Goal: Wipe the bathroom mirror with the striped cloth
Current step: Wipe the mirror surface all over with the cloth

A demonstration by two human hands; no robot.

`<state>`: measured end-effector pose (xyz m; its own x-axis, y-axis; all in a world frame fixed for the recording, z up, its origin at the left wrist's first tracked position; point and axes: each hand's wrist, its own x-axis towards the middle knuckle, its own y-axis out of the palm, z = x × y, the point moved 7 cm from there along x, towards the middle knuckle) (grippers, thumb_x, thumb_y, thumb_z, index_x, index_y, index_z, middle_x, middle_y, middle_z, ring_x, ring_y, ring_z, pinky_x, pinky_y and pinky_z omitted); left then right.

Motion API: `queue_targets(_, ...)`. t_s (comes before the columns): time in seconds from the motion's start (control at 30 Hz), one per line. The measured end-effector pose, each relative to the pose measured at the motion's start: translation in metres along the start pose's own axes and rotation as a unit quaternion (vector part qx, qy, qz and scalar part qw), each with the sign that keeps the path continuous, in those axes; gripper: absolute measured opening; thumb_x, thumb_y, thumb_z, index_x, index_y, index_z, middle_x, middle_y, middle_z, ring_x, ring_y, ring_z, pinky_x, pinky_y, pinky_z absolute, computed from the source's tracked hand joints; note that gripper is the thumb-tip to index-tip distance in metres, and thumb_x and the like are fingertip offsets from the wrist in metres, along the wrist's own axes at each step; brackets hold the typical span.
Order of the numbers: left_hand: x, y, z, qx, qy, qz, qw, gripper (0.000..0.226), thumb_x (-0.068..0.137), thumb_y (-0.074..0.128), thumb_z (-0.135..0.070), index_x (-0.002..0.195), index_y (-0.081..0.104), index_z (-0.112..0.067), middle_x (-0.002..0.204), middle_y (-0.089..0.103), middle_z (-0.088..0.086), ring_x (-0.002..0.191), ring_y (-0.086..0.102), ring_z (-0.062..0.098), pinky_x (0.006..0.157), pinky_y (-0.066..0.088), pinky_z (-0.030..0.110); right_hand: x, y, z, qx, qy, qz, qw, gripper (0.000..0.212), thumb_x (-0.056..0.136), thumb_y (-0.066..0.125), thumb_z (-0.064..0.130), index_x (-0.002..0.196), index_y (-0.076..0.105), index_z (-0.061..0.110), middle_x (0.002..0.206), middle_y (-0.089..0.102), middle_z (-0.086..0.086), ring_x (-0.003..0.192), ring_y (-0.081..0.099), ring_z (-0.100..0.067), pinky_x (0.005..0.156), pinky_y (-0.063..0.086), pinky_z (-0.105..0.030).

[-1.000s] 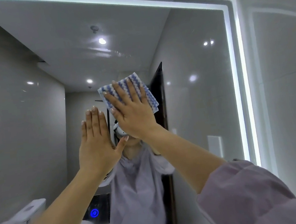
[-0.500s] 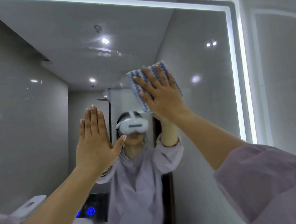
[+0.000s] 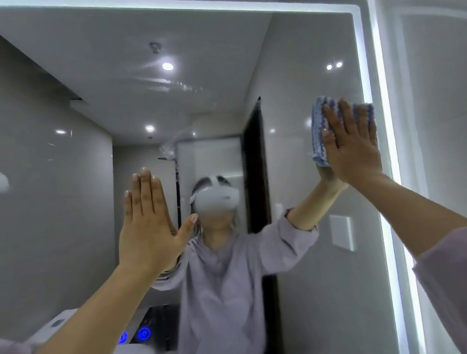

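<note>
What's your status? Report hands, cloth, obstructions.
Right hand flat, pressing striped cloth on mirror near its right edge. Left hand flat against mirror. Nothing in the way.

Mirror (image 3: pixel 322 282): upright on wall, lit strip (image 3: pixel 389 247) along top and right edge. Striped cloth (image 3: pixel 317 140), blue and white, pressed flat on glass beside right run of lit strip, in upper half, with its right edge reaching strip. Right hand (image 3: pixel 352 154) spread over cloth, fingers straight, pointing up. Left hand (image 3: pixel 149 236) flat against bare glass, well left of lit strip and lower than cloth, fingers together, thumb out. Faint streaks (image 3: pixel 177 82) on glass below top run of strip.
</note>
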<state>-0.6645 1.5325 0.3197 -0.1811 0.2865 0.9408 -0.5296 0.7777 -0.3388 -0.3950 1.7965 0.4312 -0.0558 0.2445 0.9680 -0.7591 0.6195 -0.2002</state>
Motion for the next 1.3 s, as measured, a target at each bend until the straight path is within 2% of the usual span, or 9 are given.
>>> queue_targets(0.2, 0.0, -0.002, 0.0, 0.008, 0.0, 0.001, 1.0, 0.098, 0.083, 0.009, -0.073, 0.144, -0.024, -0.004, 0.153, -0.03, 0.012, 0.142, -0.025, 0.022, 0.116, -0.016, 0.035, -0.01, -0.006, -0.026, 0.007, 0.066, -0.007, 0.998, 0.062, 0.096, 0.009, 0.051, 0.155, 0.007, 0.031, 0.164, -0.001, 0.0, 0.15, -0.008, -0.024, 0.121, -0.009, -0.04)
queue_targets(0.33, 0.0, -0.001, 0.001, 0.006, -0.01, 0.014, 1.0, 0.098, 0.081, 0.003, -0.074, 0.141, -0.028, -0.003, 0.151, -0.035, 0.013, 0.141, -0.029, 0.023, 0.118, -0.009, 0.041, -0.009, -0.003, -0.035, 0.012, 0.105, -0.006, 0.994, 0.053, 0.104, 0.019, 0.044, 0.155, 0.005, 0.035, 0.164, 0.001, 0.0, 0.15, -0.005, -0.026, 0.121, -0.006, -0.044)
queue_targets(0.47, -0.001, -0.003, -0.001, -0.02, -0.016, 0.024, 0.999, 0.098, 0.079, 0.0, -0.074, 0.141, -0.027, -0.004, 0.15, -0.035, 0.013, 0.14, -0.031, 0.024, 0.118, -0.009, 0.041, -0.005, 0.001, -0.033, 0.011, 0.144, 0.013, 0.989, 0.053, 0.105, 0.018, 0.044, 0.154, 0.0, 0.037, 0.164, -0.004, 0.003, 0.15, -0.008, -0.026, 0.121, -0.006, -0.045)
queue_targets(0.7, -0.001, -0.008, -0.003, -0.018, -0.018, 0.033, 0.999, 0.099, 0.076, -0.005, -0.072, 0.14, -0.029, -0.001, 0.148, -0.038, 0.015, 0.138, -0.033, 0.025, 0.117, -0.014, 0.039, 0.002, 0.005, 0.0, -0.007, 0.203, 0.046, 0.978, 0.056, 0.104, 0.009, 0.046, 0.153, -0.011, 0.029, 0.163, -0.013, 0.001, 0.148, -0.016, -0.029, 0.111, -0.022, -0.041)
queue_targets(0.8, -0.002, -0.01, -0.004, -0.019, -0.018, 0.035, 0.999, 0.098, 0.076, -0.004, -0.071, 0.14, -0.029, -0.002, 0.148, -0.037, 0.015, 0.138, -0.033, 0.025, 0.117, -0.015, 0.038, 0.005, 0.009, 0.048, -0.015, 0.145, 0.029, 0.989, 0.059, 0.102, 0.008, 0.048, 0.152, -0.015, 0.027, 0.163, -0.015, -0.001, 0.148, -0.018, -0.029, 0.111, -0.021, -0.041)
queue_targets(0.97, -0.002, -0.012, -0.005, -0.032, -0.021, 0.036, 0.999, 0.097, 0.076, -0.004, -0.071, 0.141, -0.027, -0.002, 0.15, -0.034, 0.014, 0.139, -0.032, 0.025, 0.117, -0.015, 0.038, -0.003, 0.017, 0.159, 0.021, -0.012, -0.001, 1.0, 0.062, 0.099, 0.019, 0.044, 0.154, -0.007, 0.031, 0.164, -0.009, -0.003, 0.148, -0.014, -0.03, 0.114, -0.021, -0.045)
queue_targets(1.03, -0.001, -0.012, -0.005, -0.028, -0.023, 0.036, 0.999, 0.096, 0.076, -0.005, -0.07, 0.14, -0.028, -0.002, 0.149, -0.035, 0.014, 0.138, -0.033, 0.025, 0.117, -0.015, 0.038, -0.01, 0.021, 0.202, 0.019, -0.079, -0.014, 0.997, 0.062, 0.101, 0.022, 0.041, 0.153, -0.01, 0.031, 0.163, -0.011, -0.003, 0.148, -0.015, -0.03, 0.114, -0.023, -0.046)
queue_targets(1.13, -0.001, -0.012, -0.005, -0.027, -0.027, 0.033, 0.999, 0.095, 0.076, -0.008, -0.07, 0.139, -0.031, -0.003, 0.149, -0.037, 0.013, 0.138, -0.034, 0.024, 0.117, -0.015, 0.039, -0.019, 0.03, 0.257, 0.028, -0.162, 0.014, 0.986, 0.058, 0.103, 0.013, 0.046, 0.148, -0.021, 0.034, 0.162, -0.018, 0.001, 0.148, -0.018, -0.027, 0.118, -0.012, -0.053)
queue_targets(1.3, -0.001, -0.009, -0.003, -0.022, -0.029, 0.02, 0.999, 0.093, 0.077, -0.009, -0.07, 0.138, -0.03, -0.003, 0.148, -0.036, 0.013, 0.139, -0.032, 0.024, 0.118, -0.01, 0.04, -0.031, 0.037, 0.304, 0.01, -0.292, 0.037, 0.956, 0.054, 0.103, 0.015, 0.046, 0.154, 0.001, 0.037, 0.164, -0.007, 0.005, 0.149, -0.014, -0.025, 0.117, -0.014, -0.053)
